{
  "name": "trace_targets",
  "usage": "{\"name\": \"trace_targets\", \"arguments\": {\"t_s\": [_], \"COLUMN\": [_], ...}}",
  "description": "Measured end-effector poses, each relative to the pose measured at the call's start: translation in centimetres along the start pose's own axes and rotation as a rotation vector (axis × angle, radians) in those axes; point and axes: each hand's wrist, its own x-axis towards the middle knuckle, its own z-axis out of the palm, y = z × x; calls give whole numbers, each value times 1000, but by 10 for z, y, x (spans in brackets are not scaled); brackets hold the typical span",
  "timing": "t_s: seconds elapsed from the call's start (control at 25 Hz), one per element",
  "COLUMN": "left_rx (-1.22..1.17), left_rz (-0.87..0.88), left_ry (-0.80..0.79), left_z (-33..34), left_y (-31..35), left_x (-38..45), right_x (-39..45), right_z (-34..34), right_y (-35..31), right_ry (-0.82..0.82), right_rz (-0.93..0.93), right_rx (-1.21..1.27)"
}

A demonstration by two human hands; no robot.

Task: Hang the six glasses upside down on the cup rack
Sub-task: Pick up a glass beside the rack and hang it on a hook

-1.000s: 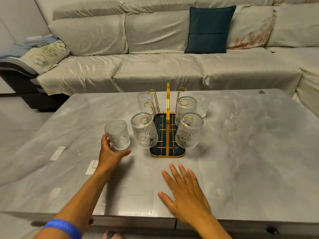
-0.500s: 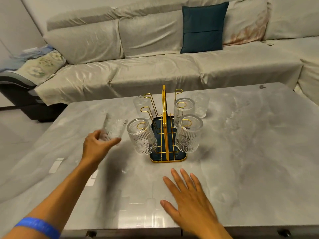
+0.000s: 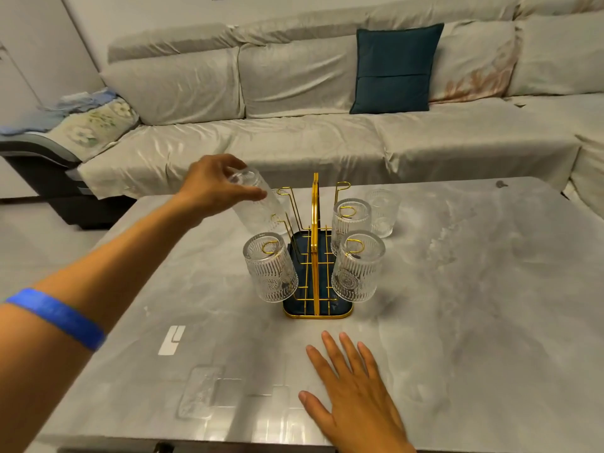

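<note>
Gripping inverted glass (image 3: 258,204) by base, left hand (image 3: 212,188) fingers clamped | right hand (image 3: 356,397) flat, fingers apart

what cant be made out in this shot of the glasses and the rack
Head view only:
- Held glass: motion-blurred, base covered by the left hand; whether it is on its prong yet cannot be told.
- Glass behind it: almost wholly hidden, so standing or hung is unclear.
- Far upright glass: partly behind a hung glass.
- Right hand: wrist cut by the bottom edge.

We can read no text, label, brand, number or sign anywhere, neither on the cup rack (image 3: 315,256) nor on anything around it.
</note>
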Motion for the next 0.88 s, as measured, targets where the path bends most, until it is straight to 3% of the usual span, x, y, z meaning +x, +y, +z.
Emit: {"name": "trace_targets", "arguments": {"t_s": [0.2,0.4,0.76,0.88], "left_rx": [38,198,269,52], "left_rz": [-10,-10,-76,-121], "left_ry": [-96,-75,-124,-147], "left_z": [34,59,72,67], "left_y": [-4,-8,-10,-22], "left_x": [6,0,-2,-6], "right_x": [3,3,3,2], "right_z": [2,2,4,2], "right_y": [1,2,2,1], "right_ry": [4,-6,-52,-102], "right_rz": [4,29,15,38], "right_rx": [-11,5,-10,11]}}
